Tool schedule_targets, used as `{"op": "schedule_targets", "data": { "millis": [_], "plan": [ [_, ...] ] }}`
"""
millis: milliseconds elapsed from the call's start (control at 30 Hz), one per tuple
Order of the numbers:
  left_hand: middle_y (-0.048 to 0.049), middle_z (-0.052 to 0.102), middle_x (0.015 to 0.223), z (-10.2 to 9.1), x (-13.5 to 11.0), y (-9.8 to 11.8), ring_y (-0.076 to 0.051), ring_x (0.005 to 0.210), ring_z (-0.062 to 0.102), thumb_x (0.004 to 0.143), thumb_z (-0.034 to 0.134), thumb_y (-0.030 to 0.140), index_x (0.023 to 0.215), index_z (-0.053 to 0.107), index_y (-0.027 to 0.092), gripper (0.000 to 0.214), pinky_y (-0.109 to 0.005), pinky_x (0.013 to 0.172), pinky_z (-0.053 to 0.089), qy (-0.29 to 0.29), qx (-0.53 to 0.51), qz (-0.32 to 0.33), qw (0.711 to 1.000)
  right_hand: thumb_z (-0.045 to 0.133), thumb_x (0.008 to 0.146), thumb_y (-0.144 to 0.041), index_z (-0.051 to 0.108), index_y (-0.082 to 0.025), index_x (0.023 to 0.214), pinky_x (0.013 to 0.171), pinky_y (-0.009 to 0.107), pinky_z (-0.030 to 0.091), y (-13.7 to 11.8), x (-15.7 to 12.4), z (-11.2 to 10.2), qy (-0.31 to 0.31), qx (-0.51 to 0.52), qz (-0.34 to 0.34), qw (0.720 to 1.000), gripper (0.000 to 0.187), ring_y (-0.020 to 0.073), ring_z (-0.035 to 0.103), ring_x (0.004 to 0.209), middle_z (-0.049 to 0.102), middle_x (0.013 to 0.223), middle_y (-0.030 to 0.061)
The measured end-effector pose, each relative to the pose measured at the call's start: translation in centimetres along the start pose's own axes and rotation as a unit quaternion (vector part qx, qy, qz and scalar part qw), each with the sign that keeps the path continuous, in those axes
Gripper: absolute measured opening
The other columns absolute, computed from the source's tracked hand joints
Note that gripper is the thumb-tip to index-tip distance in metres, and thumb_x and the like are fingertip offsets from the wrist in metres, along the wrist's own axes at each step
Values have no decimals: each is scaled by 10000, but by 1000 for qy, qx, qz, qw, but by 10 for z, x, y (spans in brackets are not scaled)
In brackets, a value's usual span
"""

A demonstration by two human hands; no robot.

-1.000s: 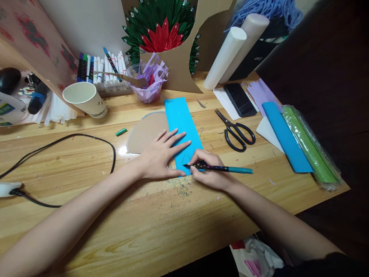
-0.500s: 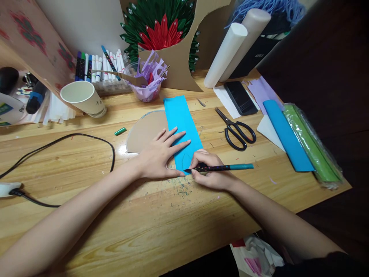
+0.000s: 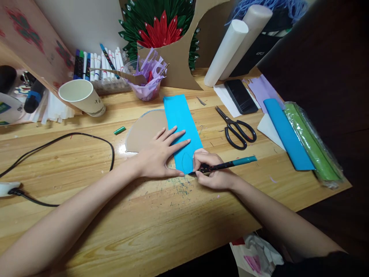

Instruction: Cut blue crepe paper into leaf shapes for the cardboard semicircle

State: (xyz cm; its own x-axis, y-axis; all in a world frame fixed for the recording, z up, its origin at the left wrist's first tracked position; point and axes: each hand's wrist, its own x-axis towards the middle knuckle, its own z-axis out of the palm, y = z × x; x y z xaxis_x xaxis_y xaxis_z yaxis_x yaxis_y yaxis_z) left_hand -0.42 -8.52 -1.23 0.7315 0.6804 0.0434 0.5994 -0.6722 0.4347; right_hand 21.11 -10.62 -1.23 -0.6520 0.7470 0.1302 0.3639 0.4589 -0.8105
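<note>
A bright blue strip of paper (image 3: 180, 115) lies on the wooden table, partly over a rounded piece of cardboard (image 3: 144, 130). My left hand (image 3: 161, 154) is spread flat across both, fingers apart, pressing on the strip. In my right hand (image 3: 211, 169) is a marker (image 3: 230, 164), black with a teal end, its tip near the strip's lower edge. A thin curved outline (image 3: 187, 161) is drawn on the paper beside my right fingers, which hide part of it. A green marker cap (image 3: 119, 130) rests left of the cardboard.
Black-handled scissors (image 3: 236, 129) lie to the right, below a phone (image 3: 240, 97). A rolled blue sheet (image 3: 288, 134) and a green packet (image 3: 313, 142) sit at the right edge. Behind are a paper cup (image 3: 82, 96) and a plastic bowl of purple scraps (image 3: 147, 90). A black cable (image 3: 77, 134) loops at left.
The marker tip has slid slightly right and down to the strip's lower edge, its back end tilting up. More of the drawn outline shows. My left hand stays in place.
</note>
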Motion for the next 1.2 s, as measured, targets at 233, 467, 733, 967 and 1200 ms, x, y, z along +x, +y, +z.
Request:
{"op": "schedule_targets", "data": {
  "millis": [233,467,733,967,1200],
  "plan": [
    [-81,181,1514,0,0,0,-340,1382,107,688,487,734,1416,259,267,895,-558,1096,105,-6,5,-4,1000,525,734,-212,447,-216,654,642,337,444,13,-3,-3,65,131,25,989,112,148,485,590,489,599,-19],
    [-90,193,1510,1,0,0,-331,1385,99,675,500,739,1413,264,253,914,-546,1104,105,0,12,-1,1000,623,789,-316,501,-203,759,625,292,502,8,13,-2,187,220,97,953,169,126,588,603,589,631,-22],
    [-100,214,1502,-1,0,1,-334,1381,121,674,488,749,1420,234,255,930,-552,1100,105,8,8,-2,1000,615,798,-377,370,-230,661,564,271,512,26,21,-30,429,213,75,875,317,84,463,415,426,479,-93],
    [-122,214,1500,-1,1,3,-314,1386,112,670,471,763,1441,166,180,1013,-509,1115,87,5,10,-10,1000,669,746,-405,481,-211,684,514,237,429,18,16,-23,273,178,119,938,278,103,499,505,511,562,-45],
    [-111,216,1501,-2,0,2,-322,1384,116,670,471,760,1435,198,196,989,-509,1115,81,3,-1,-13,1000,614,800,-316,454,-195,596,535,238,367,9,17,0,177,59,136,973,286,109,473,530,507,539,-37]
  ]
}}
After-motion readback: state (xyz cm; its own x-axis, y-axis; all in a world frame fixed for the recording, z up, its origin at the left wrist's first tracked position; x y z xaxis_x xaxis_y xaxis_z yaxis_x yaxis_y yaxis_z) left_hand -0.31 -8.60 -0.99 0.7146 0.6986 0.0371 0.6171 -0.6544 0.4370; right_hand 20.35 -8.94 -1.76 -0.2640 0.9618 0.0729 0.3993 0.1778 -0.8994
